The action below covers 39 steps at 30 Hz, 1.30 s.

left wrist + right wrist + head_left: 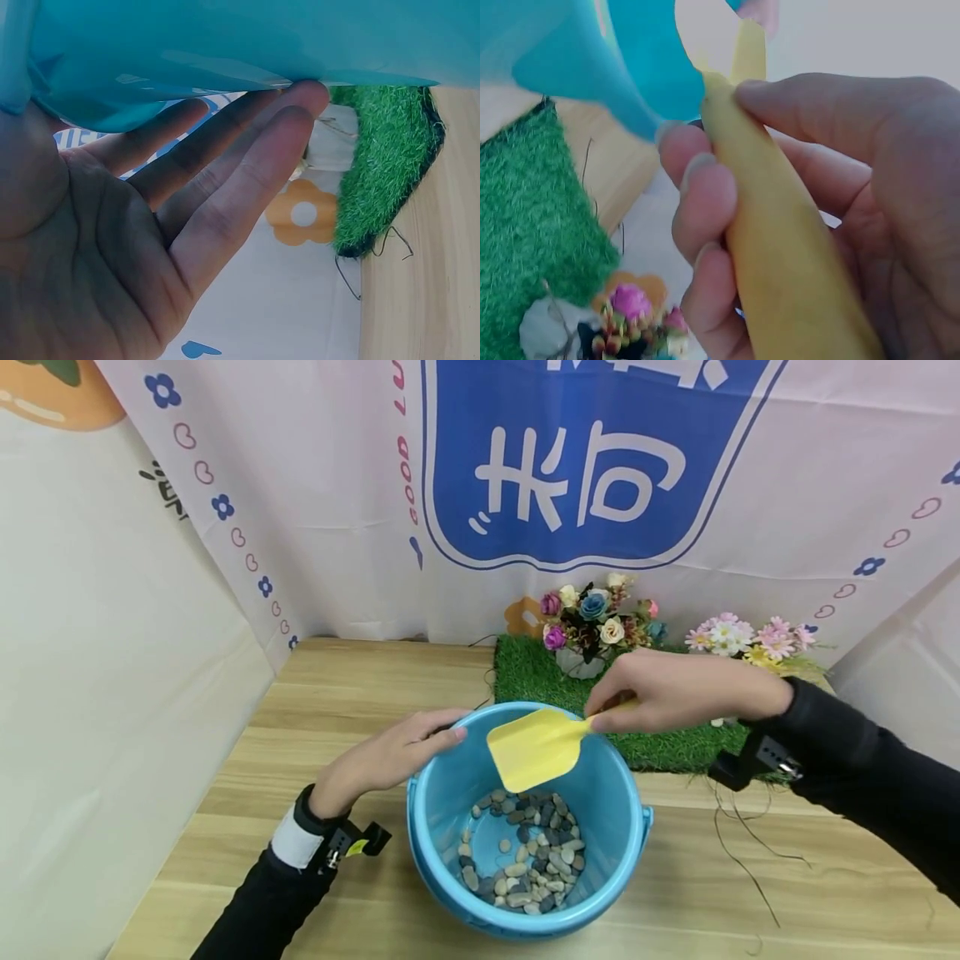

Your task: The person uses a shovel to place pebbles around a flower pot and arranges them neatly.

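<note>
A light-blue bucket (622, 885) stands on the wooden table with several grey and pale pebbles (536, 868) at its bottom. My left hand (393, 752) holds the bucket's far left rim, thumb over the edge. In the left wrist view, the fingers (225, 202) lie fairly straight along the outside wall; the thumb tip is hidden. My right hand (660, 689) grips the handle of a yellow toy shovel (536, 747), thumb on one side and curled fingers on the other. The shovel's blade hangs over the bucket opening, well above the pebbles, with no pebbles visible on it.
Behind the bucket lies a green artificial grass mat (667, 747). A pot of mixed flowers (596, 618) and pink and white flowers (750, 635) stand on it. Loose dark threads (742, 835) lie on the table (322, 693) at right. A printed cloth (337, 527) hangs behind.
</note>
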Tool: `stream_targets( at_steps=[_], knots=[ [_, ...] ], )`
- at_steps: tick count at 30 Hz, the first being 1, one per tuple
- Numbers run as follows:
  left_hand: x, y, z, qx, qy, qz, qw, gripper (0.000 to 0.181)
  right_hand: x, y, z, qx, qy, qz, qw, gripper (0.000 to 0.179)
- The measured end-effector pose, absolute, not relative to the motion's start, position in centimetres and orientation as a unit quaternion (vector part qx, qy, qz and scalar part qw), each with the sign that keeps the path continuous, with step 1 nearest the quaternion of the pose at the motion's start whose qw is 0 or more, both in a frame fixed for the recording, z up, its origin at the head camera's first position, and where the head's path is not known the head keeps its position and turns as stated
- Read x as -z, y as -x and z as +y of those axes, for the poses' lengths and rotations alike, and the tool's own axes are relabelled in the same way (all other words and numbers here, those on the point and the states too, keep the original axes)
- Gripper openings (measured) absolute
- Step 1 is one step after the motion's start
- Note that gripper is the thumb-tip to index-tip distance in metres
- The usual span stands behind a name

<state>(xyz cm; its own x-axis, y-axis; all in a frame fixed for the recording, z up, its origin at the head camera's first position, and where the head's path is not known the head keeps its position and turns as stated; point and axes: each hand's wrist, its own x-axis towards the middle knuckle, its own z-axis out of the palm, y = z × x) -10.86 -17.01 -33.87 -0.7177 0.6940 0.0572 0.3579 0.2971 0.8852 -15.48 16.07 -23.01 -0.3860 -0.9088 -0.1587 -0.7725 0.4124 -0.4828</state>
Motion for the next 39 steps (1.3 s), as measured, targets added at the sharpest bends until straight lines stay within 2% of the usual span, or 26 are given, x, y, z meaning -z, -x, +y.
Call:
stream_targets(
  at_steps=[5, 14, 20, 25, 33, 39],
  knots=[
    [33.8, 10.8, -16.9, -0.487, -0.328, 0.792, 0.167, 0.036, 23.8, 15.1, 14.0, 0.146, 0.522, 0.814, 0.208, 0.014],
    [33.6, 10.8, -16.8, -0.483, -0.322, 0.796, 0.171, 0.037, 23.8, 14.3, 12.1, 0.105, 0.518, 0.828, 0.186, 0.026],
    [33.8, 10.8, -16.9, -0.48, -0.323, 0.798, 0.171, 0.036, 24.2, 14.1, 10.5, 0.054, 0.502, 0.842, 0.191, 0.01],
    [33.9, 10.9, -17.0, -0.476, -0.331, 0.797, 0.168, 0.036, 24.7, 13.6, 8.9, 0.017, 0.498, 0.845, 0.193, 0.009],
    [33.7, 10.9, -17.0, -0.483, -0.336, 0.79, 0.174, 0.035, 25.9, 12.9, 6.8, -0.053, 0.478, 0.853, 0.201, 0.029],
    [33.8, 10.9, -17.0, -0.483, -0.346, 0.786, 0.171, 0.035, 26.6, 12.4, 5.4, -0.107, 0.454, 0.854, 0.232, 0.028]
  ],
)
